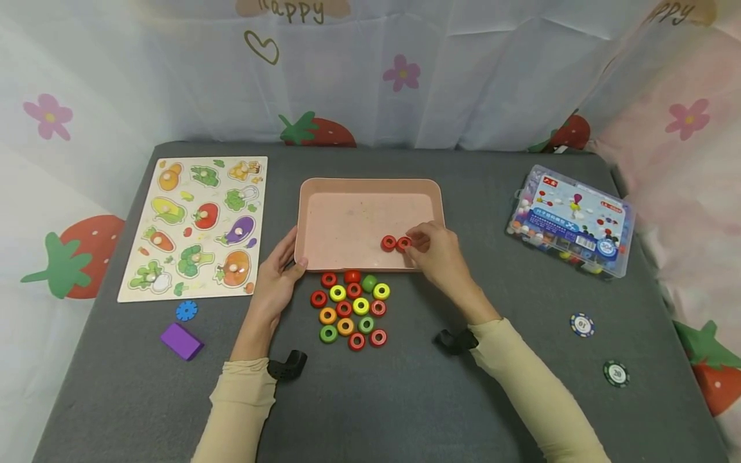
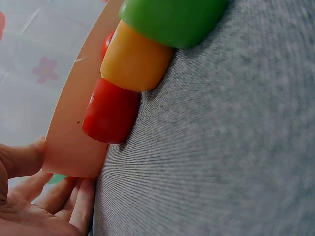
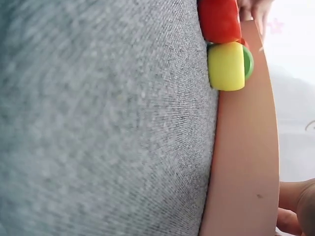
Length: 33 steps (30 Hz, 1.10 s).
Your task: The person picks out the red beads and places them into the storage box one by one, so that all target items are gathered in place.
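A pink tray [image 1: 347,225] lies on the grey table. My left hand [image 1: 275,280] holds its near left corner, thumb at the rim and fingers along the outer side. Inside the tray at the near right, my right hand [image 1: 442,260] pinches a red ring bead [image 1: 399,247]. Touching or almost touching it on the left is another red ring bead [image 1: 383,247]. In front of the tray sit several more beads in loose rows: red [image 2: 110,113], yellow [image 3: 226,69], orange [image 2: 135,59] and green [image 2: 170,22]. The right fingertips are hidden in the right wrist view.
A vegetable puzzle board [image 1: 193,257] lies at the left, with a blue notched disc [image 1: 186,310] and a purple block [image 1: 182,341] in front of it. At the right are a clear plastic case [image 1: 570,222] and two poker chips, one blue [image 1: 581,325], one green [image 1: 616,373].
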Each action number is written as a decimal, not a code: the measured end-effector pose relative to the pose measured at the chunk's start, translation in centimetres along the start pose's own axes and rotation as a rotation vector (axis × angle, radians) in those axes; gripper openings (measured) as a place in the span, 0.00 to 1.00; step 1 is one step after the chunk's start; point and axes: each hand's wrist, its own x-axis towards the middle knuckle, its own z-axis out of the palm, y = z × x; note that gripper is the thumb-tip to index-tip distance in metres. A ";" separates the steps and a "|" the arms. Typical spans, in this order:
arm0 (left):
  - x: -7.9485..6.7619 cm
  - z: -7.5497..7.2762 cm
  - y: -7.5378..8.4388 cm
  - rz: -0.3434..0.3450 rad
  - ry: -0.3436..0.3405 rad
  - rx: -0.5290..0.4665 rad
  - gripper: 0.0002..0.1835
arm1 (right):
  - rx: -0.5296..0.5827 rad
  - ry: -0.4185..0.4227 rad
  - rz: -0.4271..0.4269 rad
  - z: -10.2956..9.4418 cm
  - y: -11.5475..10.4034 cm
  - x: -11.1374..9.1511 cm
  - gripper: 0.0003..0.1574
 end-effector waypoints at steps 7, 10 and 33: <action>0.1 -0.1 -0.2 -0.003 0.004 0.000 0.33 | 0.021 0.029 -0.042 -0.3 -0.5 -0.8 0.12; 0.1 -0.1 -0.2 -0.002 0.007 0.001 0.33 | 0.041 0.020 -0.083 -0.7 -1.1 -1.5 0.11; 0.0 0.0 0.0 -0.010 -0.001 -0.009 0.33 | 0.198 -0.484 -0.261 1.8 -0.3 -5.9 0.21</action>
